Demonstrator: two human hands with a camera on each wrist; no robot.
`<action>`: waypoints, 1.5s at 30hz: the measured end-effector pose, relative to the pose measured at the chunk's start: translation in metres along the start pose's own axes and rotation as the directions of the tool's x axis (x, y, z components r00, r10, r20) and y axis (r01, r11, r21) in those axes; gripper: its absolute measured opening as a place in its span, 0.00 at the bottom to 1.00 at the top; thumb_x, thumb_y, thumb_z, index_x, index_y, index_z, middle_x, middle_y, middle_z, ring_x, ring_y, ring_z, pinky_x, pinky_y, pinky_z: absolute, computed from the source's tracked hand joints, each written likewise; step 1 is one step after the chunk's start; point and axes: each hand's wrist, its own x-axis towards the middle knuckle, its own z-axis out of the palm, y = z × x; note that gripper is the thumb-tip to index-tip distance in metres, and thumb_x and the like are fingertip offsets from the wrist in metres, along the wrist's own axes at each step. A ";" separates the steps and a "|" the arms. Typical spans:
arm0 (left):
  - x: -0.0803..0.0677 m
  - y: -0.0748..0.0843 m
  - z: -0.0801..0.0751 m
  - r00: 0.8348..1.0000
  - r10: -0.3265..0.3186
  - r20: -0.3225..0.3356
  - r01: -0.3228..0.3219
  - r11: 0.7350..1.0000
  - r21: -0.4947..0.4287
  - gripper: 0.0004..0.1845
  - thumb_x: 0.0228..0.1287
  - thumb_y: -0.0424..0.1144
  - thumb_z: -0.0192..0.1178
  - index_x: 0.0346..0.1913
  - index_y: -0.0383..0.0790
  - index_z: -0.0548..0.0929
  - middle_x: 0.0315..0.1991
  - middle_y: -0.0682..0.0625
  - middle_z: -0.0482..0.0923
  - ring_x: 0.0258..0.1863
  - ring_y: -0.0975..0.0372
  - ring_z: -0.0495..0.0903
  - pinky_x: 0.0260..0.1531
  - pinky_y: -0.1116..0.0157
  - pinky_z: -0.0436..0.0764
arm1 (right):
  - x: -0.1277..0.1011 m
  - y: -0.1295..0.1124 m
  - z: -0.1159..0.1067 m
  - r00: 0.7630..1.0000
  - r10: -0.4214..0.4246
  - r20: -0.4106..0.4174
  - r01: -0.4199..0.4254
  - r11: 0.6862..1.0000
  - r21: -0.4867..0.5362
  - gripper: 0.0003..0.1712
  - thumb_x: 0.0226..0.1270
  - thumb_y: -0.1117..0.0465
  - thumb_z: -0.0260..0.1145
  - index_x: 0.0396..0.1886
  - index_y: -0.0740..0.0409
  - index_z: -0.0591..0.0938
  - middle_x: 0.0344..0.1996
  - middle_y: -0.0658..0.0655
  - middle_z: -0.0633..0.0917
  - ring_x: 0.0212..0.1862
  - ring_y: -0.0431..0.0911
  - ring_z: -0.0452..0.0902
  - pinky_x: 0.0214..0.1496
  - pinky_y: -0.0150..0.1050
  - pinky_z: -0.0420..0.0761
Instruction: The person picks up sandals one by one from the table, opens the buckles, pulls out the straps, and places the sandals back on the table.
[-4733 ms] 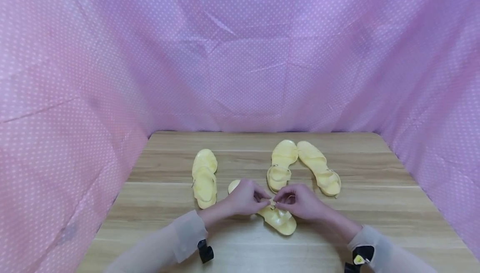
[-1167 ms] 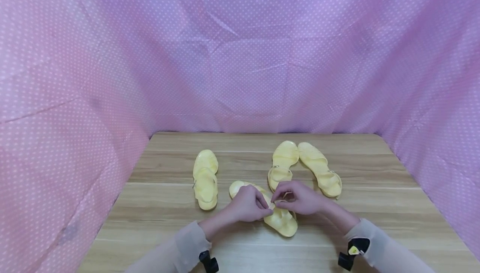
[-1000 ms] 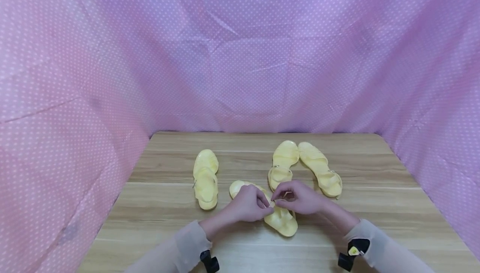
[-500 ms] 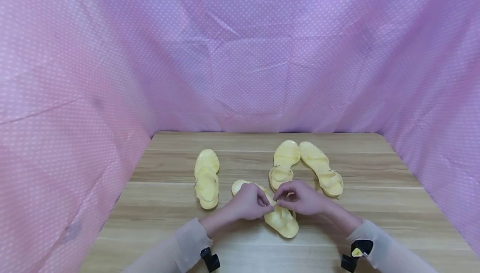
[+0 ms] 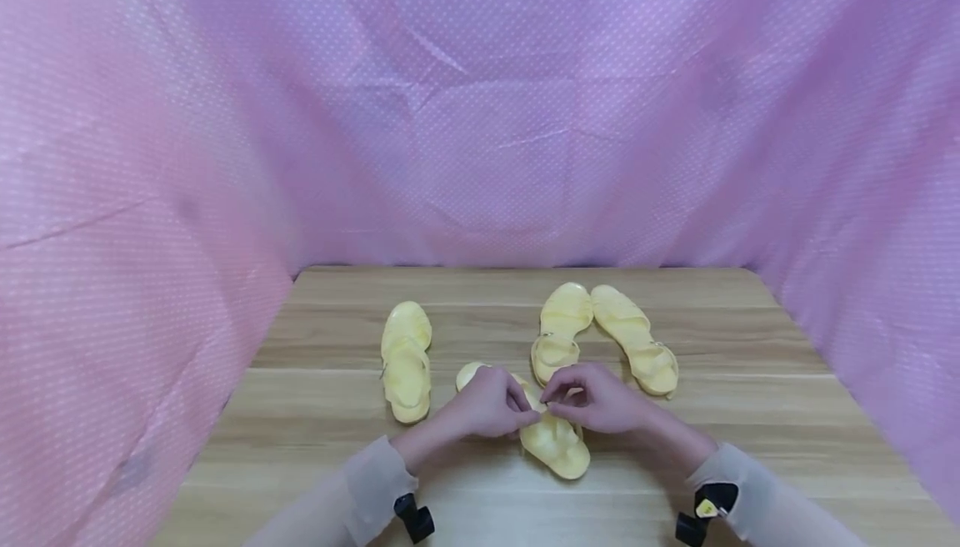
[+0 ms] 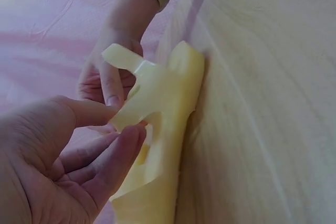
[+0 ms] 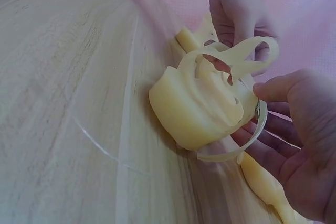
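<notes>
A pale yellow jelly sandal (image 5: 558, 451) lies slantwise on the table in front of me, heel end nearest, both hands meeting over its straps. My left hand (image 5: 491, 403) pinches a strap between thumb and forefinger, as the left wrist view shows, where the sandal (image 6: 168, 87) stands on its sole. My right hand (image 5: 603, 401) holds the ankle strap by its small metal buckle (image 7: 258, 109), thumb on top and fingers beneath. In the right wrist view a loose strap end loops up between the hands, and the heel (image 7: 181, 111) faces the camera.
One matching sandal (image 5: 407, 363) lies at the left of the wooden table (image 5: 337, 455). Two more, a near sandal (image 5: 564, 313) and an angled sandal (image 5: 633, 338), touch at the toes behind my right hand. Pink dotted cloth (image 5: 480, 138) surrounds the far side.
Both hands stay over the same sandal with only small finger shifts. Since the oldest frame, my left fingertips have moved slightly lower. The other sandals have not moved on the table.
</notes>
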 end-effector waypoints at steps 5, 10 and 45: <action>0.002 0.001 -0.004 0.999 0.020 0.028 -0.019 0.999 -0.041 0.07 0.64 0.37 0.75 0.28 0.40 0.93 0.20 0.53 0.89 0.15 0.71 0.83 0.20 0.73 0.82 | 0.002 0.000 0.003 1.000 0.023 -0.001 -0.022 0.999 0.026 0.05 0.72 0.65 0.72 0.45 0.55 0.89 0.39 0.53 0.92 0.44 0.34 0.86 0.48 0.35 0.91; 0.004 0.000 -0.008 0.999 0.002 0.048 -0.001 1.000 -0.019 0.07 0.61 0.38 0.77 0.26 0.42 0.93 0.18 0.56 0.88 0.16 0.70 0.83 0.21 0.72 0.83 | 0.002 0.001 0.002 1.000 0.012 -0.016 -0.012 1.000 0.015 0.05 0.71 0.67 0.73 0.44 0.57 0.89 0.38 0.54 0.92 0.43 0.35 0.86 0.45 0.35 0.91; 0.011 -0.004 -0.014 0.997 0.056 0.057 -0.058 0.998 0.028 0.10 0.66 0.38 0.74 0.26 0.40 0.93 0.21 0.53 0.89 0.14 0.72 0.79 0.18 0.74 0.79 | 0.003 0.004 0.003 0.999 0.024 -0.045 -0.023 1.000 0.017 0.06 0.70 0.66 0.74 0.43 0.53 0.89 0.37 0.51 0.91 0.41 0.34 0.86 0.43 0.35 0.91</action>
